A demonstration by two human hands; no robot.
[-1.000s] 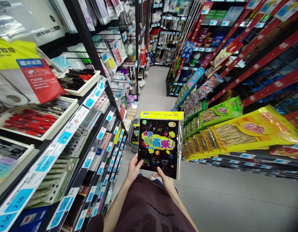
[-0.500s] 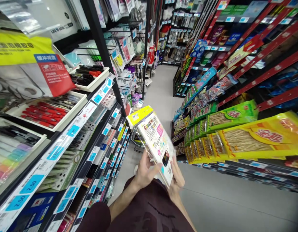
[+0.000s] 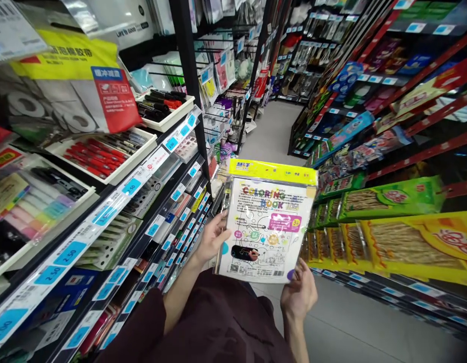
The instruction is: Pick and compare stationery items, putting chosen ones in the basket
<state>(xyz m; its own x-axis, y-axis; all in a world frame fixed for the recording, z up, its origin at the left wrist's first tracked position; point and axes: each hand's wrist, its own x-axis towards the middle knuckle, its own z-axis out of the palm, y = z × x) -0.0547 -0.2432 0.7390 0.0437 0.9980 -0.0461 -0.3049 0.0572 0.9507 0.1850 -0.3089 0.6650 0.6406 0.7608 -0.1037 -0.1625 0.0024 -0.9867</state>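
Note:
A packaged coloring book (image 3: pixel 266 227) with a yellow header strip is held up in front of my body, its printed face toward me. My left hand (image 3: pixel 212 239) grips its left edge, thumb on the front and fingers behind. At the lower right corner, my right hand (image 3: pixel 299 290) pinches the package between thumb and fingers. The fingertips behind the book are hidden.
On the left, a shelf holds white trays of red pens (image 3: pixel 95 156), dark markers (image 3: pixel 161 103) and pastel highlighters (image 3: pixel 39 206). Yellow snack packs (image 3: pixel 415 247) and green ones (image 3: pixel 388 199) jut from the right rack. A grey floor aisle (image 3: pixel 273 126) runs ahead.
The coloring book has turned from a steep slant to face me, showing its full front. My right hand has moved right and down to its lower corner. The view has shifted left.

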